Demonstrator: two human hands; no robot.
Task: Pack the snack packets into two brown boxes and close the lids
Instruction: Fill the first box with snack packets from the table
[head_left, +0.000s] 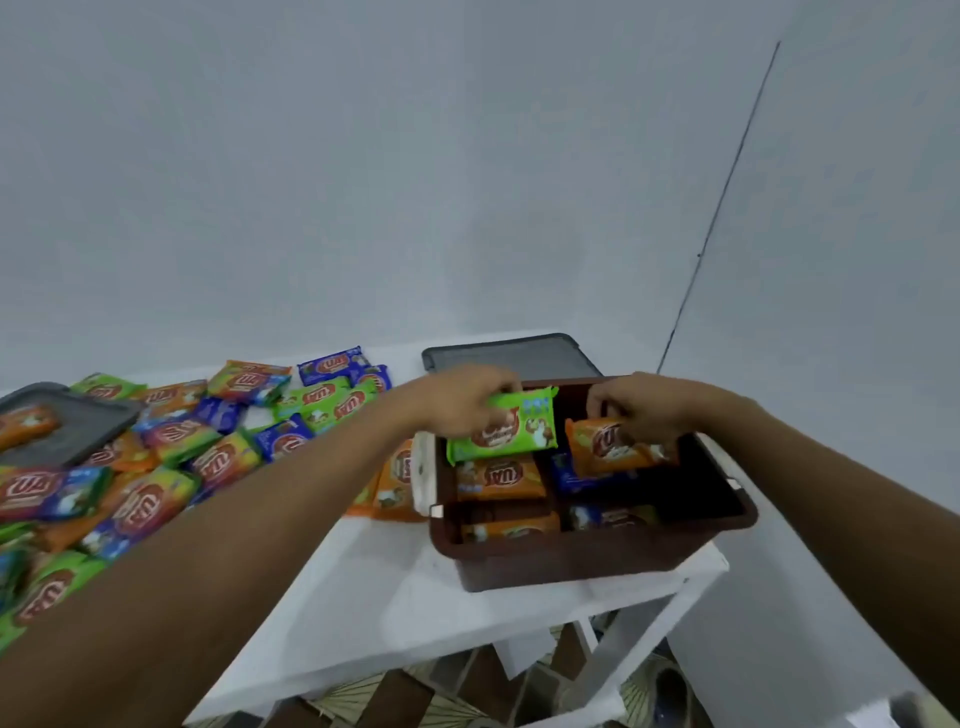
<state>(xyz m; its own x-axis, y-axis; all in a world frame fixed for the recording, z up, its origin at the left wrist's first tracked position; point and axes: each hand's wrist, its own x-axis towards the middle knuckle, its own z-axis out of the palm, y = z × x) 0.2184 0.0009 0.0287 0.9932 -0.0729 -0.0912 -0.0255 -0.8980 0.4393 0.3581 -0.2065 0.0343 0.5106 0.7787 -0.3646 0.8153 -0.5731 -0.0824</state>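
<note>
An open brown box (587, 558) stands at the right end of the white table (374, 597), with several orange and blue snack packets lying inside. My left hand (457, 402) holds a green packet (506, 426) over the box's far left part. My right hand (641, 405) grips an orange packet (610, 447) over the box's far right part. A heap of loose packets (171, 447) in green, orange and blue covers the table's left half. An orange packet (392, 480) leans against the box's left wall.
A dark grey lid (519, 356) lies flat behind the box. Another grey lid (78, 421) rests on the heap at far left with an orange packet on it. The table's right edge runs just past the box; patterned floor shows below.
</note>
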